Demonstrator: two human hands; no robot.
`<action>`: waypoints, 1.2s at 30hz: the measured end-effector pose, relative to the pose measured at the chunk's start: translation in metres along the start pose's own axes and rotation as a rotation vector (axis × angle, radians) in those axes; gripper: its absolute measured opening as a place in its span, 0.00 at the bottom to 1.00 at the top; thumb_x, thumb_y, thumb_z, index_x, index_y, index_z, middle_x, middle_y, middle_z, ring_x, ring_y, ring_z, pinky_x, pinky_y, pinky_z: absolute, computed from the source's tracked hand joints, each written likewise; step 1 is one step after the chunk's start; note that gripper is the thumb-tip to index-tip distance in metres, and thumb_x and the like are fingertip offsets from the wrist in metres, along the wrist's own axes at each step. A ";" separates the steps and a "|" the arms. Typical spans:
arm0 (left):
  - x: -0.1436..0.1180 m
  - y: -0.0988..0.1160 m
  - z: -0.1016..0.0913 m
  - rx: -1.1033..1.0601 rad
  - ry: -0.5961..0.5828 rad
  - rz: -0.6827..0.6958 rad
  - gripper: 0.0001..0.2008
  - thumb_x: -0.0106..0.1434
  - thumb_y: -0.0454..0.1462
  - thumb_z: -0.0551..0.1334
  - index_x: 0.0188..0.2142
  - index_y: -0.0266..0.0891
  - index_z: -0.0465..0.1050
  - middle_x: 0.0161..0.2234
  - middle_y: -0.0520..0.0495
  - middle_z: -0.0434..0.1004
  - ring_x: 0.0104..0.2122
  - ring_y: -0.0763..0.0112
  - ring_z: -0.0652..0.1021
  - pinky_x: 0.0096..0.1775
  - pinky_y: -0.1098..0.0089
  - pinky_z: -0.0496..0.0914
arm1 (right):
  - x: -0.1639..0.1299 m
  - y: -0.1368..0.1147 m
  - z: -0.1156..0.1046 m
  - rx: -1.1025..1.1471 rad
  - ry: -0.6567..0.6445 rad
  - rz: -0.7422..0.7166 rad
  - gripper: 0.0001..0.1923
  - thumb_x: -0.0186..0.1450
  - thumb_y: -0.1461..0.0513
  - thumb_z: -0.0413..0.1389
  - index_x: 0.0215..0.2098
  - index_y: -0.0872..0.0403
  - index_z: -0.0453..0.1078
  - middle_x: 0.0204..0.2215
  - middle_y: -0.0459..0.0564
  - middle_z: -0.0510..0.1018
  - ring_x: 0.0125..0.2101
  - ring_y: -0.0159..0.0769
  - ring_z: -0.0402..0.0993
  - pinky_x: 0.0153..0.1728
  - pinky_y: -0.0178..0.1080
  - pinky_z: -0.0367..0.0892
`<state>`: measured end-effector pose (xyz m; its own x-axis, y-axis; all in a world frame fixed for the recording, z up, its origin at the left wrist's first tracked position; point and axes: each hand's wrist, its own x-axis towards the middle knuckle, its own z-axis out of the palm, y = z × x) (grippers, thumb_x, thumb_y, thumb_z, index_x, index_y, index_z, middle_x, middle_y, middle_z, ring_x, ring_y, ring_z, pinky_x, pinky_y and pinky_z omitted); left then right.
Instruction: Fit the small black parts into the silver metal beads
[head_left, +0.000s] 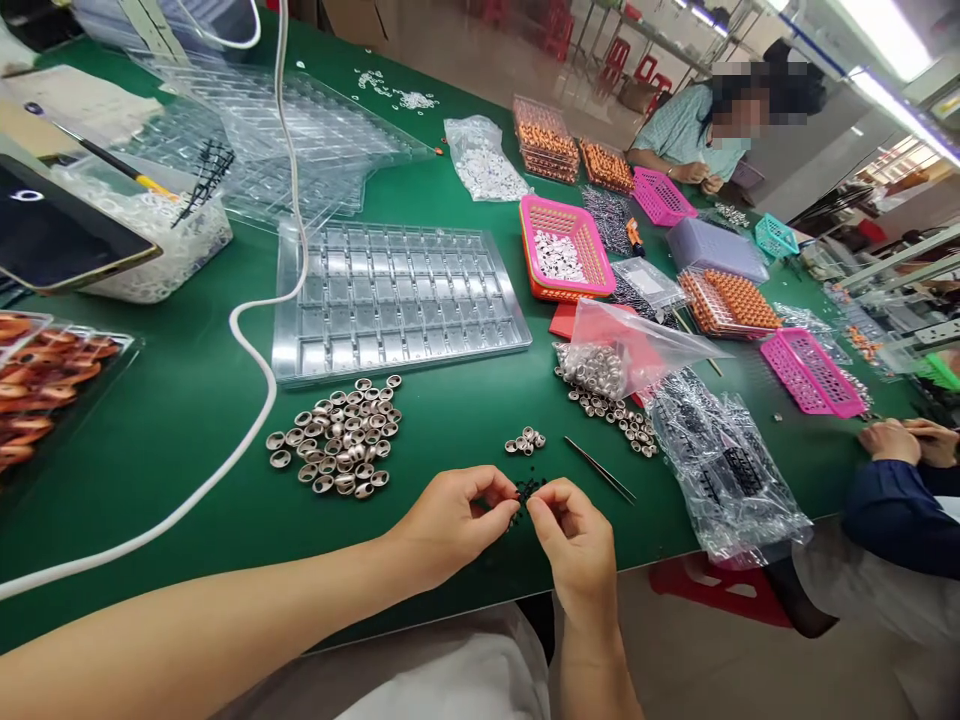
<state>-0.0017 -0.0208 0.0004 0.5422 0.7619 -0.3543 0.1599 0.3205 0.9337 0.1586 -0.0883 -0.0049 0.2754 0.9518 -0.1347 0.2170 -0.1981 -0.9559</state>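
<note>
Your hands: both sit at the near edge of the desk (pixel 187 420). Your left hand (pixel 450 520) and right hand (pixel 574 545) are pinched nearly closed, fingertips meeting over a small black part (pixel 521 497) held between them.
Black parts: a little scatter of tiny black pieces (pixel 529 487) lies on the green surface, right under your fingertips.
Step in hand: it looks like you are picking or fitting one black piece; the part is too small to tell more.
Next move: judging by the layout, it calls for a fine, steady pinch, and for one of the metal cups (pixel 525 440) lying just beyond your hands.
Tweezers (pixel 600 468): lying loose, just right of the cups, untouched.
Cup pile (pixel 337 440): a large heap of silver cups to your left front.
Clear tray (pixel 397 300): beyond the heap, its compartments appear empty.
Open bag (pixel 622 355): holds more silver cups, some spilled beside it.
Pink basket (pixel 566 245): small white pieces inside.
White tub (pixel 161 240): far left, filled with white rings.
Co-worker's hands (pixel 907 440): at the right edge, apart from yours.
</note>
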 end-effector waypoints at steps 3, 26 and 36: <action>-0.001 0.000 0.000 0.013 -0.009 0.024 0.13 0.59 0.45 0.61 0.32 0.37 0.73 0.28 0.48 0.75 0.28 0.67 0.75 0.33 0.67 0.71 | 0.001 0.002 0.000 0.068 -0.006 0.055 0.09 0.66 0.56 0.60 0.31 0.52 0.72 0.26 0.42 0.69 0.26 0.28 0.63 0.27 0.31 0.61; -0.007 0.004 -0.002 0.013 -0.207 0.046 0.09 0.61 0.41 0.60 0.33 0.37 0.72 0.29 0.49 0.75 0.30 0.69 0.73 0.35 0.68 0.68 | 0.002 0.006 -0.009 0.387 -0.282 0.008 0.21 0.57 0.46 0.65 0.23 0.52 0.66 0.20 0.44 0.65 0.24 0.32 0.61 0.25 0.36 0.61; 0.004 -0.002 -0.002 -0.248 -0.100 -0.093 0.15 0.57 0.46 0.67 0.33 0.37 0.70 0.26 0.51 0.75 0.29 0.69 0.78 0.37 0.66 0.75 | 0.009 0.008 -0.037 -0.464 -0.036 -0.296 0.08 0.70 0.62 0.54 0.31 0.52 0.69 0.28 0.45 0.72 0.28 0.31 0.67 0.30 0.35 0.63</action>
<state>-0.0018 -0.0171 -0.0027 0.6153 0.6676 -0.4191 0.0126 0.5233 0.8521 0.1973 -0.0895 -0.0046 0.1094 0.9883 0.1059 0.6730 0.0047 -0.7396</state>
